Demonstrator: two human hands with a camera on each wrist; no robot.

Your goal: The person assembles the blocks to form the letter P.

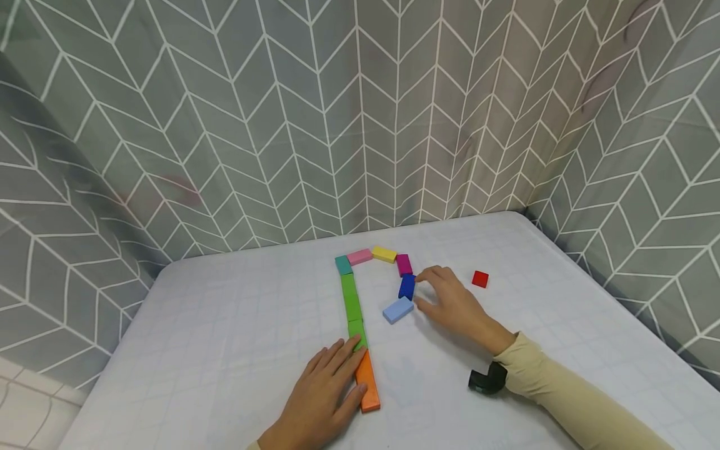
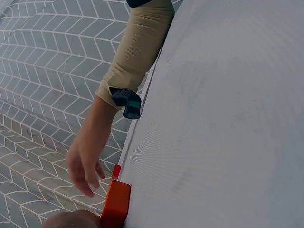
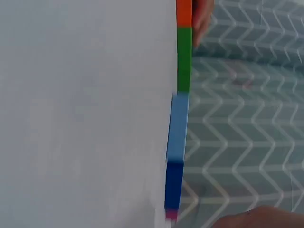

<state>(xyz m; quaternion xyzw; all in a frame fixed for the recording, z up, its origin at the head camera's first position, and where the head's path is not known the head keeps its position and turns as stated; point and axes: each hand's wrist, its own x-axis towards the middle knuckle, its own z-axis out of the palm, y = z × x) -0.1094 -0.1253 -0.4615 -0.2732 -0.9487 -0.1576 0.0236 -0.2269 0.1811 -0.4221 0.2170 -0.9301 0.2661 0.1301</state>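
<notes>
My left hand lies with outstretched fingers over the orange block and the lowest green block. My right hand hovers just right of the dark blue block, index fingertip at its edge, thumb near the light blue block; a gap shows between thumb and finger. Contact there cannot be made out. The light blue block meets the dark blue one in the right wrist view. In the left wrist view, the orange block stands beside my left thumb.
The row continues upward through a long green block to a teal block. Pink, yellow and magenta blocks curve along the top. A red block lies apart at right. Patterned curtains border the white table.
</notes>
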